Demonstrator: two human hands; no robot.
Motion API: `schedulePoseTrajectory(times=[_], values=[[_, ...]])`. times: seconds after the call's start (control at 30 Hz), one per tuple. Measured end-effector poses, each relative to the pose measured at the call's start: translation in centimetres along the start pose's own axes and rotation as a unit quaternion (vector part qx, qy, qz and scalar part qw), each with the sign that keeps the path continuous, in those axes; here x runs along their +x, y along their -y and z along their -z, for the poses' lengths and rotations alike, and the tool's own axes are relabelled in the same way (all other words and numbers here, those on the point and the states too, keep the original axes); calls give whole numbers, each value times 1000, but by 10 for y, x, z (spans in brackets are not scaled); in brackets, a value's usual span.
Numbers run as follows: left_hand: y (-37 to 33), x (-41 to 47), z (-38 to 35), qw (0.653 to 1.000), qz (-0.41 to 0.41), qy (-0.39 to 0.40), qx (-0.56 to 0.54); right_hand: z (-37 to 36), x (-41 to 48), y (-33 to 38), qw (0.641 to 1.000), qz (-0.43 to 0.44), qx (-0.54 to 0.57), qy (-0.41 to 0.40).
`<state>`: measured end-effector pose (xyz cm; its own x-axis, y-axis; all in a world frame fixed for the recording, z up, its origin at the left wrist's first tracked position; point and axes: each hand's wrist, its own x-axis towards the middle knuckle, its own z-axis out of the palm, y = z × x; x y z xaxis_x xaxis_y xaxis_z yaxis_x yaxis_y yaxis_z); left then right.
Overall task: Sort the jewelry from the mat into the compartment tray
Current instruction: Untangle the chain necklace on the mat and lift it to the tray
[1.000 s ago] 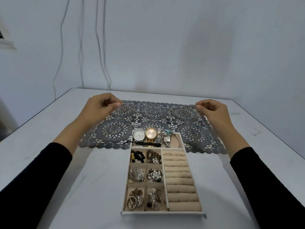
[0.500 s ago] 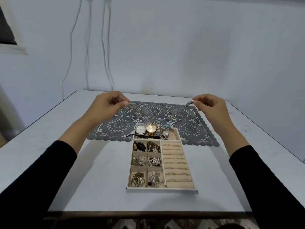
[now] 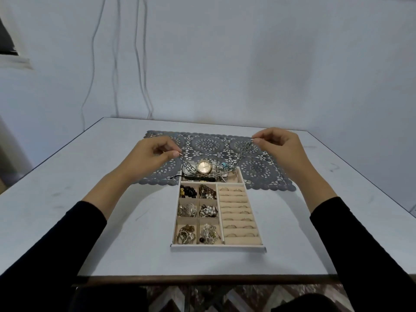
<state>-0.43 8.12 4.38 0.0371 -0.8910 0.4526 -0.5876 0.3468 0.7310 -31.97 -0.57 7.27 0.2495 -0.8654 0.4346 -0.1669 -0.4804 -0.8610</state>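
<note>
Pale wall (image 3: 247, 64) behind, thin cables (image 3: 139, 64) hanging down it, dark window corner (image 3: 9, 41) top left. White surface (image 3: 112, 244) with all four edges in view; near edge has dark trim, patterned floor (image 3: 202, 296) below it. Grey lace mat (image 3: 207, 144) lies at the far middle of the surface, just short of the far edge. Compartment tray (image 3: 218, 248) sits mid-surface, long axis toward the person, its far end overlapping the mat's near edge. Wide bare surface left and right of the tray, and a bare strip between the tray and the near edge.

Left hand (image 3: 148, 156) and right hand (image 3: 281, 147) are raised over the mat, well apart, black sleeves on both arms. Each pinches one end of a silver chain necklace (image 3: 244, 152) at the fingertips. The chain is flat-linked and shiny; its middle sags into the tray's far compartment, the right end held higher than the left.

That far compartment also holds a gold-face watch (image 3: 204, 167) and a silver watch (image 3: 189, 170), side by side. Six small cells on the tray's left hold black beads (image 3: 188, 192) and mixed metal and pearl pieces. The beige ring rolls (image 3: 238, 212) on the right side carry several rings.
</note>
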Motion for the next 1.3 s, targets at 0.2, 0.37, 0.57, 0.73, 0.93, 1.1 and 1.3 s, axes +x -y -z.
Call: schedulePoseTrajectory(times=[0.2, 0.37, 0.57, 0.73, 0.93, 1.1, 1.3], values=[[5, 1, -13, 1000, 9, 15, 9, -14, -4, -4, 999, -8, 1, 35], [-1, 2, -28, 999, 5, 33, 9, -30, -6, -6, 997, -8, 4, 74], [-10, 3, -45, 998, 3, 56, -1, -46, -11, -9, 994, -14, 19, 110], [-8, -2, -44, 998, 13, 67, 13, -42, -16, -14, 992, -27, 5, 127], [-2, -6, -38, 997, 29, 75, 6, -30, -21, -21, 987, -63, -6, 147], [2, -9, -36, 998, 20, 65, 17, -20, -24, -22, 982, -87, 0, 171], [2, -11, -36, 999, 7, 49, 19, -24, -22, -27, 984, -69, -55, 152]])
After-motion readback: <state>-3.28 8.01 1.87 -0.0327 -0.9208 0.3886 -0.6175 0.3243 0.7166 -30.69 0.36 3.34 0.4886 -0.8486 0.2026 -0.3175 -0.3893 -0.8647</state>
